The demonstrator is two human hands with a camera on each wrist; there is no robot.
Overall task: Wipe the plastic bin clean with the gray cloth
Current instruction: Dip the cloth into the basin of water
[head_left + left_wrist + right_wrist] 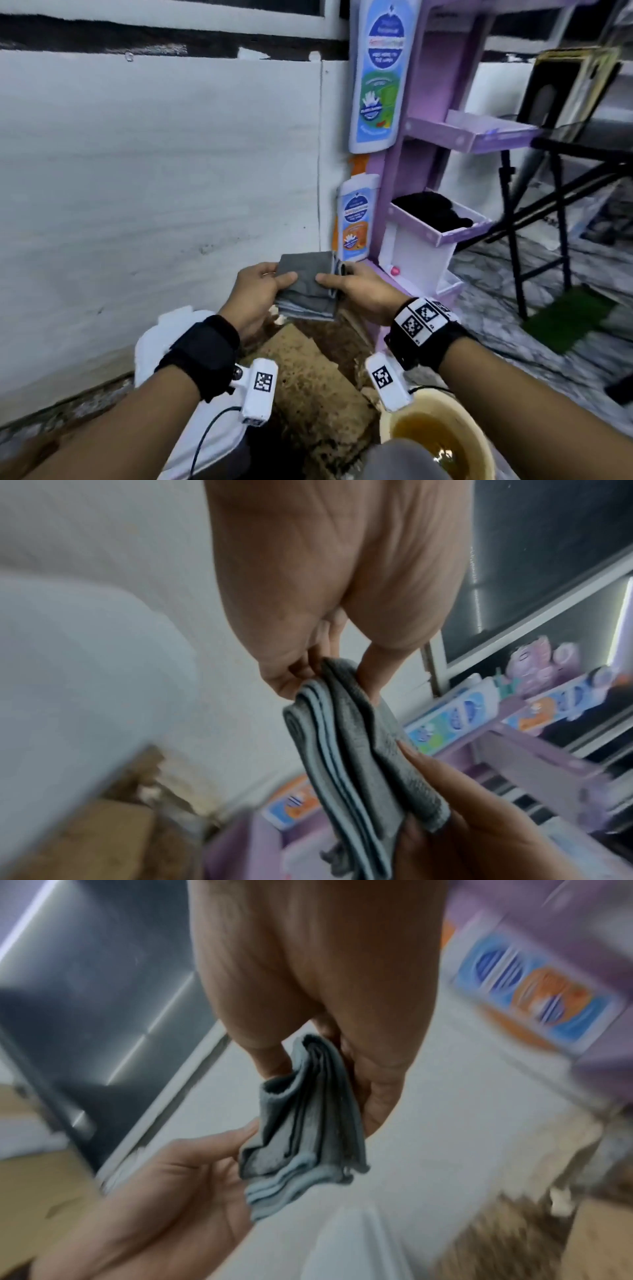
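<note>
A folded gray cloth (306, 287) is held up in front of the white wall by both hands. My left hand (260, 291) pinches its left edge, thumb on top. My right hand (356, 287) pinches the right edge the same way. In the left wrist view the gray cloth (346, 750) hangs in several layers between my left hand (325, 588) and my right hand (479, 818). The right wrist view shows the gray cloth (308, 1123) from the other side. A white plastic bin (154, 346) lies low under my left forearm, mostly hidden.
A cream bucket (481, 438) of brownish water stands at the lower right. A purple rack (394, 192) with bottle-shaped labels rises just right of the cloth. Behind it is a black folding stand (513, 240). A dirty brown slab (315, 377) lies on the floor below my hands.
</note>
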